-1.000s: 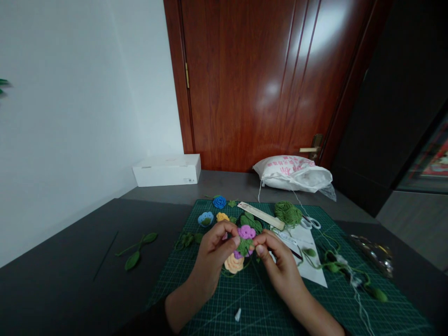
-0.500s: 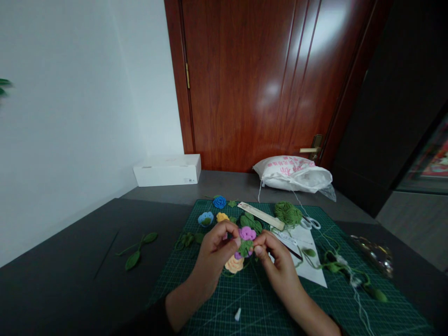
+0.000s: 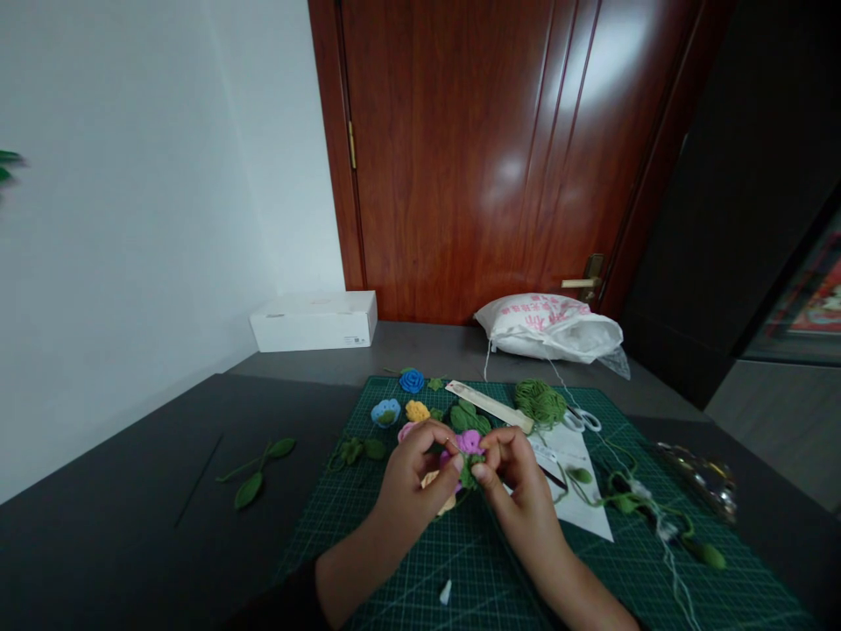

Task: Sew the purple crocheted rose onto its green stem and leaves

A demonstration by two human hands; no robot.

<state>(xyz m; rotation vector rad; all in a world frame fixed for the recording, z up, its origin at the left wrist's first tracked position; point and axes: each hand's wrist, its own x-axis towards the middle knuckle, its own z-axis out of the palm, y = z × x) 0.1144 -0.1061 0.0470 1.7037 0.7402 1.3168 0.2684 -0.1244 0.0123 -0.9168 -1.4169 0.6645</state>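
Note:
Just above the cutting mat, my left hand (image 3: 413,482) and my right hand (image 3: 519,482) meet, both closed in a pinch. Between the fingertips is a small green crocheted piece (image 3: 469,473), gripped from either side. Behind it a purple crocheted flower (image 3: 469,441) shows in part; whether the two are joined I cannot tell. Below my left fingers, a peach crocheted flower (image 3: 449,504) is mostly covered. A pink flower (image 3: 406,430) peeks out behind the left knuckles. Something thin glints by the left fingertips, too small to name.
Behind my hands are a yellow flower (image 3: 416,411), blue flowers (image 3: 412,380), green leaves (image 3: 468,415) and a ruler (image 3: 490,403). Green yarn (image 3: 540,402), scissors (image 3: 583,421) and paper (image 3: 588,491) lie rightward. A bag (image 3: 548,324) and white box (image 3: 315,320) stand at the back.
The green piece has turned and shifted slightly right between my fingers. My left hand has moved a little right and now covers more of the peach flower.

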